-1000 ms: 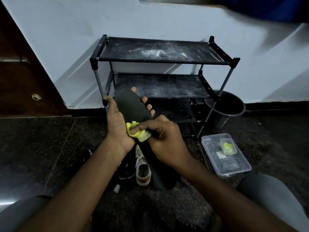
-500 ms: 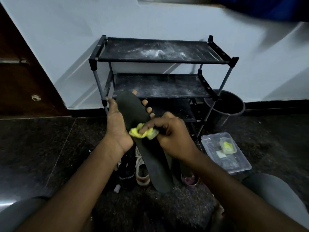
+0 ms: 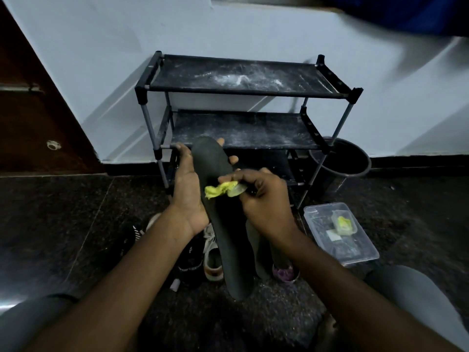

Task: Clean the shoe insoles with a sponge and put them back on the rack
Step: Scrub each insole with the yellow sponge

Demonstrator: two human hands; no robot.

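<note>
- The sponge [image 3: 219, 191] has shifted across the insole [image 3: 228, 245], from beside the left palm toward the right edge. A wiping stroke is under way.
- Right hand [image 3: 264, 201]: fingertips pinch the sponge and press it on the insole's upper half.
- Left hand [image 3: 186, 184]: fingers are curled behind the toe end, thumb along the left edge. It holds the insole tilted above the floor, in front of the rack [image 3: 243, 94].
- Judgement: still cleaning. The heel half likely awaits wiping, and return to the rack is not yet due.
</note>
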